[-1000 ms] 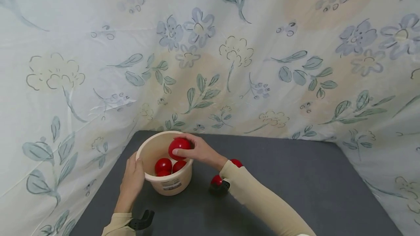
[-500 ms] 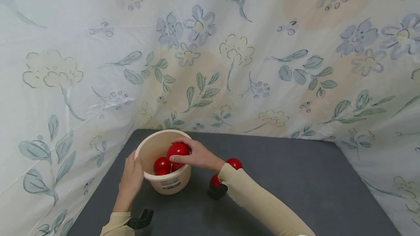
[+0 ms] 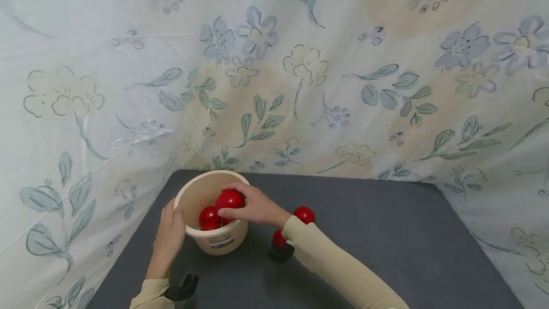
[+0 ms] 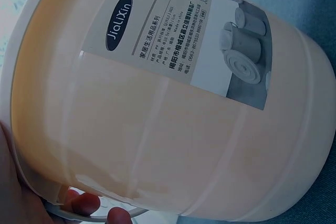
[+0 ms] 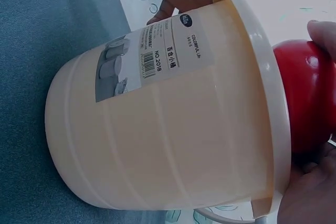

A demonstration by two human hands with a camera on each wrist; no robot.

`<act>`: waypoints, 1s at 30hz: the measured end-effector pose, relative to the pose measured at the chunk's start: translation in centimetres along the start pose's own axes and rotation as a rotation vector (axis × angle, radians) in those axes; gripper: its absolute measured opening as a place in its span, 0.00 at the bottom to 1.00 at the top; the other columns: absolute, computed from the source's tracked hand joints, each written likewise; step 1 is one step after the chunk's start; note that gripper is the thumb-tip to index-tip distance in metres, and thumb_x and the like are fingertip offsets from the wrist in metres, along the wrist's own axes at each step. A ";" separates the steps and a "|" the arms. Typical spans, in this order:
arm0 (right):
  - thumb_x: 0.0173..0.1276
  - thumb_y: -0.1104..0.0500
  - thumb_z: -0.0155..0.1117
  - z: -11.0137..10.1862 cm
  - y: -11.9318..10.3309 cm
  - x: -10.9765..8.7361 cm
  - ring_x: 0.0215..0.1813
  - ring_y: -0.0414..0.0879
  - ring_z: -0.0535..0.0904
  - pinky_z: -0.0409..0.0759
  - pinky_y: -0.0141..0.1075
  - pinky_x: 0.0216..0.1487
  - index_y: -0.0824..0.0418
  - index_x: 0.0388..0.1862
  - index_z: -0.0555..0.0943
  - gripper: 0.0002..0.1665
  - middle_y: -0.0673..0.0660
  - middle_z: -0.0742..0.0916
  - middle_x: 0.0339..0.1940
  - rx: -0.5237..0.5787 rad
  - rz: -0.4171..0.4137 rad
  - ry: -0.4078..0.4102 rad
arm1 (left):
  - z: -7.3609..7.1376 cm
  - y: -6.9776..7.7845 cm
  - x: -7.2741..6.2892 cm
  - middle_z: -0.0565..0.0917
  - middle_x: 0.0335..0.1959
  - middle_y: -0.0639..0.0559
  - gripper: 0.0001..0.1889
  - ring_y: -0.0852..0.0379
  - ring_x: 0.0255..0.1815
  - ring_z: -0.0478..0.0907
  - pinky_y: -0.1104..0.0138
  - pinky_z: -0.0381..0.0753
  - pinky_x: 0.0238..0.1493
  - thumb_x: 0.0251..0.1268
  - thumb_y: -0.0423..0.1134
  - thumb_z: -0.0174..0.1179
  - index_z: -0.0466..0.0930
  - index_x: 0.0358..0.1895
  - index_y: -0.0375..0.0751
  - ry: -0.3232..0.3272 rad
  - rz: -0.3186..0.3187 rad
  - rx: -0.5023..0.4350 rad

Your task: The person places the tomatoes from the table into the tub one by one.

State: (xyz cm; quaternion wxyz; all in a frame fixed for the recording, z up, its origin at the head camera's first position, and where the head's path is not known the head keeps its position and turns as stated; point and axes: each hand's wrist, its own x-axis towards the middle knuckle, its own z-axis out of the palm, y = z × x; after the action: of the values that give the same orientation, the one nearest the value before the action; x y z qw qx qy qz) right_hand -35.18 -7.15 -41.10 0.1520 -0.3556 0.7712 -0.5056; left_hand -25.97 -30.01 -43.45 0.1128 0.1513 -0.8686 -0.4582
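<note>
A cream plastic bucket point(image 3: 201, 240) with a printed label point(image 5: 152, 59) stands at the left of the dark table. My left hand point(image 3: 168, 232) holds its left rim, thumb over the edge and fingers down the outside; in the left wrist view fingertips point(image 4: 119, 216) show by the wire handle. My right hand point(image 3: 257, 205) reaches over the right rim and grips a glossy red ball point(image 3: 230, 199) just inside the mouth. Below it, several more red balls point(image 3: 208, 215) lie in the bucket, partly hidden by the held ball and the hand.
Two more red balls lie on the grey table point(image 3: 364, 232) right of the bucket: one ball point(image 3: 304, 214) behind my right forearm, another ball point(image 3: 279, 238) partly covered by the black wrist mount point(image 3: 280, 253). Floral cloth point(image 3: 309, 108) hangs behind the table and at both sides.
My right hand has lowered the held red ball slightly down and left into the bucket, over the balls inside. My left hand keeps its hold on the rim.
</note>
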 end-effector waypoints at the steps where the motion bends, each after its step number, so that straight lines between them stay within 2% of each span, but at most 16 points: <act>1: 0.61 0.47 0.74 0.0 0.0 0.0 0.59 0.42 0.76 0.85 0.32 0.48 0.46 0.69 0.72 0.38 0.46 0.81 0.63 -0.006 0.001 0.001 | 0.0 0.0 0.0 0.57 0.77 0.30 0.31 0.32 0.80 0.53 0.29 0.50 0.73 0.83 0.47 0.25 0.49 0.81 0.35 0.000 0.000 0.001; 5: 0.61 0.46 0.74 0.0 -0.2 0.0 0.59 0.42 0.76 0.84 0.32 0.48 0.44 0.67 0.72 0.36 0.46 0.81 0.63 -0.014 -0.001 0.001 | 0.1 0.0 0.0 0.57 0.77 0.30 0.31 0.32 0.80 0.53 0.30 0.50 0.74 0.83 0.47 0.26 0.49 0.80 0.35 -0.001 0.003 0.003; 13: 0.60 0.46 0.74 0.2 -0.2 -0.1 0.59 0.42 0.76 0.84 0.31 0.47 0.50 0.70 0.71 0.40 0.46 0.80 0.64 -0.036 -0.001 0.015 | 0.2 -0.1 0.1 0.57 0.77 0.31 0.31 0.31 0.79 0.55 0.30 0.51 0.73 0.83 0.47 0.25 0.49 0.81 0.35 -0.002 -0.003 0.010; 23: 0.60 0.47 0.75 0.2 -0.3 -0.2 0.60 0.41 0.75 0.83 0.30 0.49 0.50 0.70 0.70 0.41 0.46 0.79 0.66 -0.052 -0.017 0.008 | 0.2 0.0 0.1 0.59 0.75 0.30 0.30 0.31 0.77 0.58 0.30 0.53 0.73 0.83 0.46 0.26 0.50 0.80 0.35 0.009 -0.006 0.006; 30: 0.63 0.43 0.72 0.2 -0.2 -0.2 0.65 0.40 0.75 0.81 0.35 0.61 0.43 0.69 0.71 0.37 0.48 0.79 0.70 -0.005 0.006 0.009 | 0.3 0.0 0.1 0.59 0.75 0.29 0.30 0.31 0.78 0.57 0.31 0.53 0.73 0.83 0.46 0.25 0.51 0.80 0.33 0.015 0.003 0.017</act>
State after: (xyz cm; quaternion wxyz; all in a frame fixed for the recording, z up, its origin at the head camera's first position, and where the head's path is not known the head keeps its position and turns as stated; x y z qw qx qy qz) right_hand -34.89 -7.17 -41.05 0.1489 -0.3512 0.7743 -0.5049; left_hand -26.20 -29.82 -43.57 0.1189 0.1545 -0.8718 -0.4494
